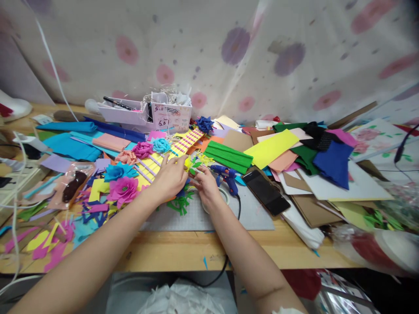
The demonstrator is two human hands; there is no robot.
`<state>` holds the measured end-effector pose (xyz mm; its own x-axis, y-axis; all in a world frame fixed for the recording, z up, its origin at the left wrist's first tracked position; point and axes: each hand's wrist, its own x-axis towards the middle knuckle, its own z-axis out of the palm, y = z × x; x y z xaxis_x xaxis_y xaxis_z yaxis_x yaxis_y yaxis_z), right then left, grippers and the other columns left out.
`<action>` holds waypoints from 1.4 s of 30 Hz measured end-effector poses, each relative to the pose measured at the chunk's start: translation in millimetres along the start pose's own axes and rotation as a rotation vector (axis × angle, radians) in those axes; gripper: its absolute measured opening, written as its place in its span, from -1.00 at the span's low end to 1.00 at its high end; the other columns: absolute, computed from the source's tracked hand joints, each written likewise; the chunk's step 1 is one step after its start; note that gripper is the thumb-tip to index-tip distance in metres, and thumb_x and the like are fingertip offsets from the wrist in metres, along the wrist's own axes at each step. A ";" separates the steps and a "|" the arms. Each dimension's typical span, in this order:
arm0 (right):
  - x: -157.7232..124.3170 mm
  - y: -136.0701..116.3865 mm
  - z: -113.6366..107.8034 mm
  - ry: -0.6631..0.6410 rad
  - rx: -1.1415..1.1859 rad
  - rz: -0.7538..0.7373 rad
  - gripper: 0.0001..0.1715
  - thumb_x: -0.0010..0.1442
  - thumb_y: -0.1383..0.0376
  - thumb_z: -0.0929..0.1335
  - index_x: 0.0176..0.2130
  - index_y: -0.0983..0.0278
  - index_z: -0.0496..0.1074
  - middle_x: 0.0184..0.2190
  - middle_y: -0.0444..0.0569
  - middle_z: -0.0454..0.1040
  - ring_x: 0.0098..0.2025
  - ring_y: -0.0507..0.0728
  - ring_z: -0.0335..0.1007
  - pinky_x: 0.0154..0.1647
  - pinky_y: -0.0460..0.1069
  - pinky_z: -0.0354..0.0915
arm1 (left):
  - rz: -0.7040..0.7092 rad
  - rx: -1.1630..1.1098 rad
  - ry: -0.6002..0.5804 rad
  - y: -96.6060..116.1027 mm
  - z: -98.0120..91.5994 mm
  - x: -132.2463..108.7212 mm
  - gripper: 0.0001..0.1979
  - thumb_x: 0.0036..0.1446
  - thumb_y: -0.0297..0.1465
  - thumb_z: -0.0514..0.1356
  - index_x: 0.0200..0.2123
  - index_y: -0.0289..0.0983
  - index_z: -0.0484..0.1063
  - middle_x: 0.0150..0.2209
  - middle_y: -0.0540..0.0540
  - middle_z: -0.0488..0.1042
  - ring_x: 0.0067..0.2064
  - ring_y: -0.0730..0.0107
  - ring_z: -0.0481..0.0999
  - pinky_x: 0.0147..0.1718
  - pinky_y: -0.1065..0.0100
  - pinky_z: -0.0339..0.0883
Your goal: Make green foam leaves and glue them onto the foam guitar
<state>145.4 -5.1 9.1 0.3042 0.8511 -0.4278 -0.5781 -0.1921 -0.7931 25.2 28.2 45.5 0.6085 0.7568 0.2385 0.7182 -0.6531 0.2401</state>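
My left hand (170, 176) is closed over the yellow paper piece, its fingertips bent down beside a green paper leaf (195, 165). What those fingertips grip is hidden. My right hand (206, 184) pinches the leaf from the other side, fingers curled. Under and around my left hand lies a yellow paper piece (183, 144) with striped strips across it. Paper flowers, among them a pink one (123, 190) and a dark blue one (204, 124), sit along it. Green fringed paper (179, 204) shows just below the hands. A blue glue gun (225, 172) lies right of my right hand.
A tape roll (224, 195) sits partly behind my right wrist on a grey cutting mat (252, 220). A phone (266, 192) lies to the right, before stacked coloured paper (275, 148). Paper scraps (59, 240) cover the left. A white box (172, 115) stands behind.
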 end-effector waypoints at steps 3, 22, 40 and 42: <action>-0.6 -0.1 0.2 -0.006 0.017 0.006 -0.53 -0.31 0.56 0.22 -0.31 0.26 0.21 -0.47 -0.19 0.45 -0.45 -0.01 0.43 -0.55 -0.17 0.31 | -0.012 -0.011 -0.003 0.4 1.8 1.2 -0.53 0.10 -0.46 -0.13 0.09 -0.46 0.13 -0.07 -0.26 0.43 0.05 0.19 0.32 0.16 0.04 -0.13; -3.5 2.8 -8.2 -0.052 0.037 -0.021 -0.61 -0.24 0.51 0.31 -0.34 0.25 0.20 -0.49 -0.18 0.46 -0.40 0.02 0.44 -0.51 -0.15 0.34 | -0.039 -0.035 0.017 -2.0 0.7 0.3 -0.54 0.07 -0.48 -0.13 0.07 -0.45 0.13 -0.08 -0.25 0.44 0.06 0.21 0.31 0.15 0.07 -0.10; -1.6 -23.4 -9.2 0.024 -0.025 -0.122 -0.65 -0.21 0.56 0.27 -0.35 0.27 0.24 -0.42 -0.14 0.46 -0.36 -0.01 0.42 -0.34 -0.11 0.37 | -0.194 -0.357 0.268 -32.7 -35.1 -10.1 -0.56 -0.01 -0.54 -0.10 0.00 -0.30 0.18 -0.22 -0.09 0.50 0.00 0.28 0.38 0.03 0.12 0.14; 3.0 -37.4 -7.5 0.032 -0.051 -0.166 -0.68 -0.19 0.56 0.27 -0.37 0.27 0.25 -0.41 -0.14 0.46 -0.37 -0.03 0.42 -0.30 -0.11 0.36 | -0.286 -0.418 0.318 -48.8 -45.5 -15.6 -0.57 -0.01 -0.53 -0.09 -0.01 -0.27 0.16 -0.20 -0.09 0.49 -0.02 0.28 0.40 -0.03 0.14 0.22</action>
<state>173.6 1.1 34.2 0.4167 0.8573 -0.3022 -0.4791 -0.0754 -0.8745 -34.7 47.2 72.9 0.2337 0.9016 0.3640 0.6056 -0.4279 0.6710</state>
